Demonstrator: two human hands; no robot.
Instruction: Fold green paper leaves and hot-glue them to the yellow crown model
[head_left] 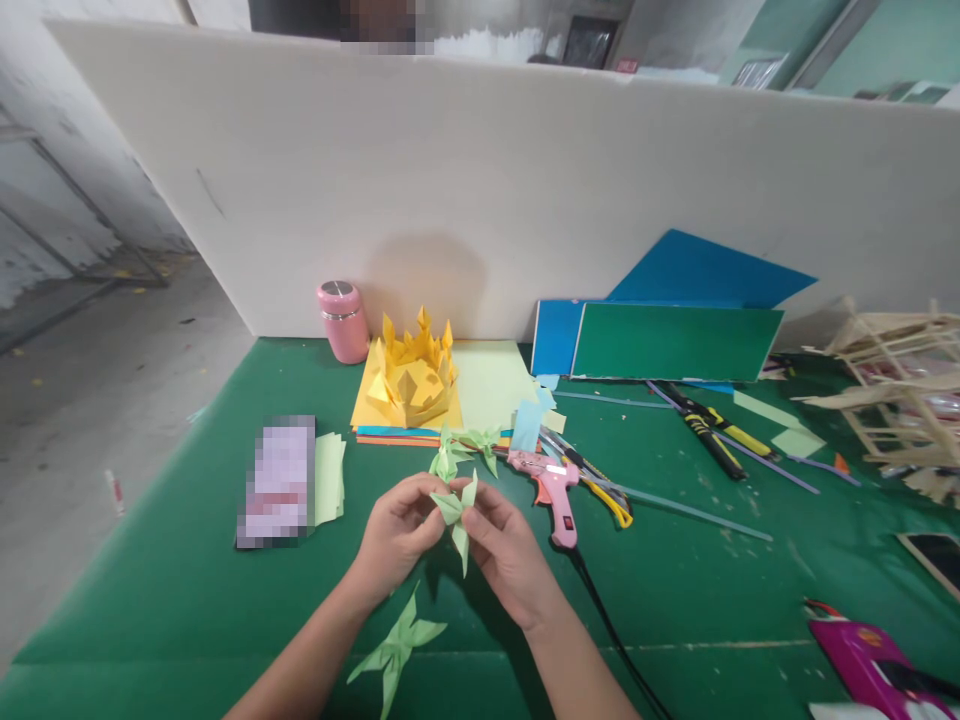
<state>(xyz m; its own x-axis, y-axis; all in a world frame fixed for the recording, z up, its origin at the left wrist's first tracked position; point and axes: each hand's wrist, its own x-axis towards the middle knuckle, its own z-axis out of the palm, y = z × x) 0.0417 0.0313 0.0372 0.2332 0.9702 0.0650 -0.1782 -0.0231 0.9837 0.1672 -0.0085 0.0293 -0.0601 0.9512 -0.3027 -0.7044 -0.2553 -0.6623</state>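
Note:
A pale green folded paper flower (459, 514) with pointed petals is pinched between both hands above the table. My left hand (401, 525) grips its left side, thumb and fingers closed. On the other side, my right hand (506, 545) holds a lower petal with thumb and fingers. Two similar green paper flowers lie just beyond the fingers: one paper flower (445, 457) behind the left fingertips, another paper flower (484, 445) to its right. A larger green paper flower (397, 648) rests in front of my left forearm. A pink glue gun (553, 490) lies right of my right hand.
A yellow folded-paper crown (412, 385) sits on stacked coloured paper, beside a pink flask (343, 322). Green slips (328, 480) lie by a blurred phone (277, 482). Pliers (705, 430), a yellow-handled cutter (611, 502) and a wooden stick frame (900, 390) are on the right.

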